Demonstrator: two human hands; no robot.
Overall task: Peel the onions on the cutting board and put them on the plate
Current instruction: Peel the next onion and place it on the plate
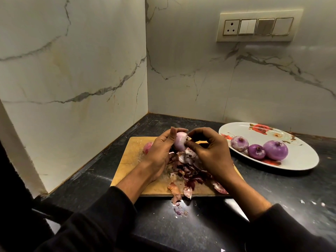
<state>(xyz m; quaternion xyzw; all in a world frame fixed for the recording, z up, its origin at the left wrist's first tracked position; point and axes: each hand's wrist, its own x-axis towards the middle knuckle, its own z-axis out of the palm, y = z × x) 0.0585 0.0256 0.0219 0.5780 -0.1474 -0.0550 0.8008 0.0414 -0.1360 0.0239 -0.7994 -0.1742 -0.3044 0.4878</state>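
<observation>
Right, black counter (272,193) in marble corner w/ socket panel (258,27); both hands (185,151) gripping onion (180,142).

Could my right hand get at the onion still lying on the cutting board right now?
Probably not directly: that onion lies behind the left hand, and the right hand is busy pinching skin on the held onion.
</observation>
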